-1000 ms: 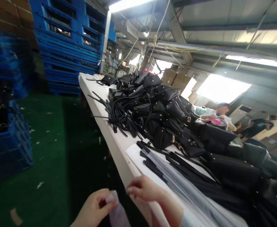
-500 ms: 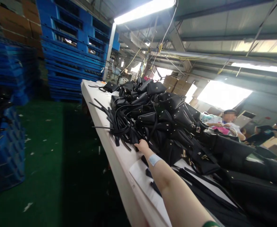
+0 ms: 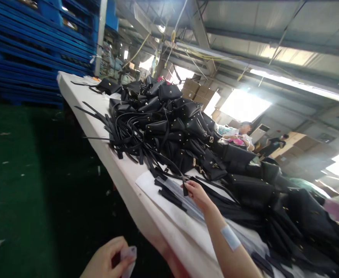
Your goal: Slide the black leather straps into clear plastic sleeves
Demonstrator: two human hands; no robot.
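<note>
My right hand (image 3: 196, 193) is closed on the end of a long black strap (image 3: 169, 165), pinching it above the white table (image 3: 123, 173). The strap runs back to a tangle of black straps (image 3: 120, 133) beside a big heap of black leather bags (image 3: 175, 123). My left hand (image 3: 108, 260) is low at the table's near edge, fingers closed on a small clear plastic bag (image 3: 128, 256). A plaster is stuck on my right forearm (image 3: 230, 237). Flat clear sleeves with black straps (image 3: 172, 193) lie under my right hand.
More black bags (image 3: 287, 208) cover the table's right side. Blue pallets (image 3: 36, 46) are stacked at the back left over a green floor (image 3: 27, 185). Other people (image 3: 244, 133) work beyond the heap, near cardboard boxes (image 3: 198, 90).
My right hand has drawn back from the strap tangle toward me, now holding one strap's end. My left hand with the plastic bag is back in view. The view has swung right.
</note>
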